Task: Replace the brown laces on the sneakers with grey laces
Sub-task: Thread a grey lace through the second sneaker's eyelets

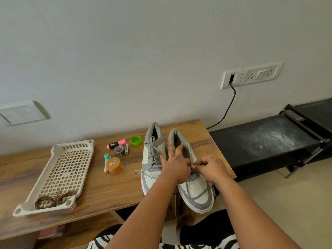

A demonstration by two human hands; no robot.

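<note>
Sneakers: both stand on the worktop (pixel 111 193) at its right end, toes toward me, heels toward the far wall; their long axes run near-to-far, side by side.
Left sneaker (pixel 151 159): already laced in grey up to the collar, with one loose grey end trailing off to the left over the toe.
Right sneaker (pixel 195 191): the one I am working on; its toe overhangs the near edge of the worktop, and grey lace (pixel 203 192) shows across the toe and at the lower eyelets.
My left hand (pixel 177 163): lies over the tongue of the right sneaker, outer fingers spread toward the heel, thumb side pinching the lace near the middle eyelets.
My right hand (pixel 212 168): curled, pinching the same lace from the right side, just beside my left.
Key relation: the unlaced eyelets lie beyond both hands, toward the heel, so I judge the next pass runs away from me along the shoe's length.
Nearer hand: both meet at the eyelets; neither leads.
Brown laces (pixel 53 199): bundled in the near end of the perforated tray (pixel 71 164), well apart to the left.
</note>
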